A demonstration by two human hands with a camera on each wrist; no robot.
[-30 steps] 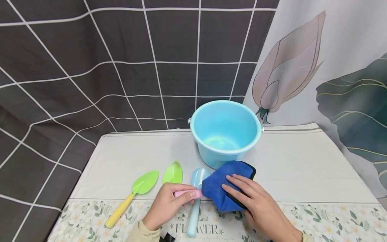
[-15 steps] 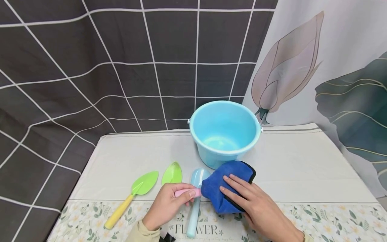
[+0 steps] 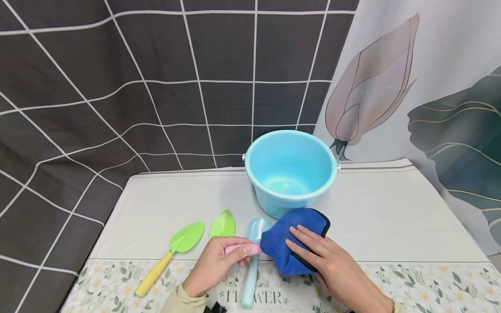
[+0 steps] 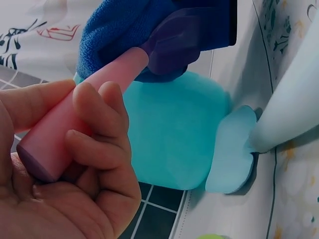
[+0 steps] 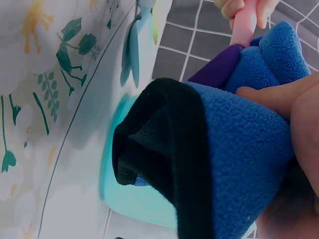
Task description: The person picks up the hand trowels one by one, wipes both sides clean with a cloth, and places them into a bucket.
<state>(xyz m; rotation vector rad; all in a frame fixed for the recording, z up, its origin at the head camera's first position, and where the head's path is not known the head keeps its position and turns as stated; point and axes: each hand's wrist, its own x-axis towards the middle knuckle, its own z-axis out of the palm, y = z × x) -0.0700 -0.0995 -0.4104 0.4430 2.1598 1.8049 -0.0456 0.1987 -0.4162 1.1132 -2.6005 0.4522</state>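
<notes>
My left hand (image 3: 219, 263) grips the pink handle (image 4: 112, 72) of a small toy shovel, thumb along one side and fingers curled round the other. Its purple blade (image 4: 172, 45) is partly covered by a blue cloth (image 3: 283, 243) with black edging. My right hand (image 3: 334, 263) holds that cloth around the blade, fingers spread across its top and the thumb out of sight in the head view. Beneath the pink handle lies a light-blue scoop (image 3: 249, 282) on the table.
A light-blue bucket (image 3: 274, 203) stands just behind the cloth. To the left lie a green trowel (image 3: 188, 237) with a yellow handle (image 3: 154, 276) and another green blade (image 3: 223, 224), its lower part hidden by my left hand. A dark checked curtain (image 3: 168, 52) hangs behind the table.
Both hands keep their hold on the shovel and cloth. My right hand and the cloth shift only very slightly; the other tools and the bucket stay put.
</notes>
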